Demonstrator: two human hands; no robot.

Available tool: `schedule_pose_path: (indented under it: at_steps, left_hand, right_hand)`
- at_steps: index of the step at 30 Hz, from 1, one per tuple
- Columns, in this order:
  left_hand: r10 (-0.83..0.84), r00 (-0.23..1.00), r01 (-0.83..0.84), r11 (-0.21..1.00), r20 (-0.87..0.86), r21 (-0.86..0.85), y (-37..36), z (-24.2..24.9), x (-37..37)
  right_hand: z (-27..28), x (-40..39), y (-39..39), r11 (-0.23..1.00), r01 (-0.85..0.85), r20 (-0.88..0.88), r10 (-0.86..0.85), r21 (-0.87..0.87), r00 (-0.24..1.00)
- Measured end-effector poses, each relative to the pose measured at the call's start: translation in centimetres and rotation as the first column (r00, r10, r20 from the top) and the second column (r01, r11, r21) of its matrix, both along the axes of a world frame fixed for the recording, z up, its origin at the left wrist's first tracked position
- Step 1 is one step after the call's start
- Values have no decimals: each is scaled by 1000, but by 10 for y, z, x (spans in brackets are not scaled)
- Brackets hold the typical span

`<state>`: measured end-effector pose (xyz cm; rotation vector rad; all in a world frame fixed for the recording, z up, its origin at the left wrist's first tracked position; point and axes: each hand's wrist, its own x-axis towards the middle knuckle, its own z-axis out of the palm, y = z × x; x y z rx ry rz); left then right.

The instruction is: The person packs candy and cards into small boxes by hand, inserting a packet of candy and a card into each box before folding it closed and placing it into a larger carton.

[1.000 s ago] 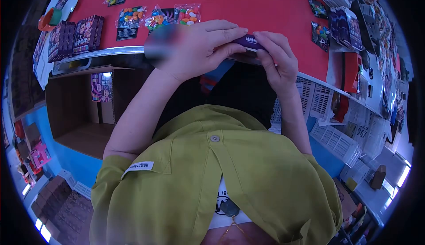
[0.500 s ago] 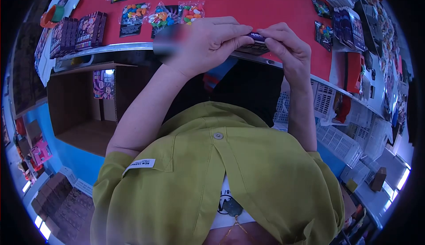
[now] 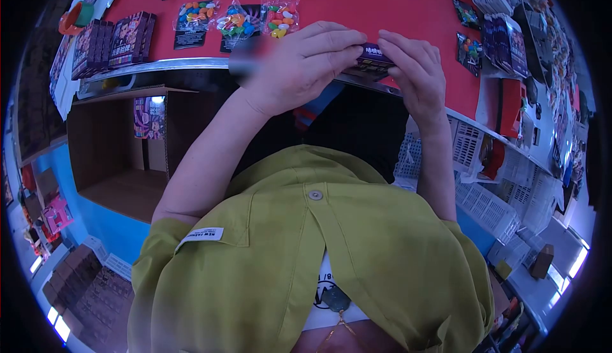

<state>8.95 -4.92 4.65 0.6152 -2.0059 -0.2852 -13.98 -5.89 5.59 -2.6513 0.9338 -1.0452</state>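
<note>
A small dark purple box (image 3: 371, 52) with pale lettering on its top edge is held at the front edge of the red tabletop (image 3: 357, 9). My left hand (image 3: 306, 60) grips its left end, fingers bent over the top. At the other end, my right hand (image 3: 417, 66) has its fingers closed on the box. The lower part of the box is partly hidden behind the hands. Beyond my left hand lie clear bags of colourful candy-like pieces (image 3: 280, 16) on black cards (image 3: 190, 38).
Purple boxes (image 3: 131, 37) stand in a row at the left, near a green and orange ring (image 3: 78, 18). Under the table edge sits an open cardboard carton (image 3: 95, 143). More purple packs (image 3: 503, 41) are stacked at the right, above white plastic baskets (image 3: 488, 203).
The fingers of both hands have shifted on the box, and more of its lettered top now shows. The right fingers look straighter than before. The view has moved slightly.
</note>
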Motion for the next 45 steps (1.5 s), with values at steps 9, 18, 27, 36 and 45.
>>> schedule_pose_path:
  at_steps: [9, 18, 27, 36, 45]
  left_hand:
    - [226, 974, -224, 971, -10, 80, 23, 0, 2]
    - [600, 42, 999, -36, -799, 25, 66, 16, 32]
    - [485, 252, 834, 330, -838, 442, 79, 11, 89]
    - [553, 244, 727, 440, -797, 527, 84, 1, 127]
    - [609, 291, 730, 357, -738, 582, 66, 8, 125]
  right_hand:
    - [-17, 8, 11, 998, -1, 208, -11, 58, 978]
    - [13, 79, 39, 935, -355, 238, 342, 11, 909]
    - [-28, 127, -49, 987, 137, -136, -125, 80, 983]
    - [-2, 103, -52, 955, 289, -527, -281, -69, 802]
    - [-22, 190, -64, 938, 220, -481, -67, 269, 874]
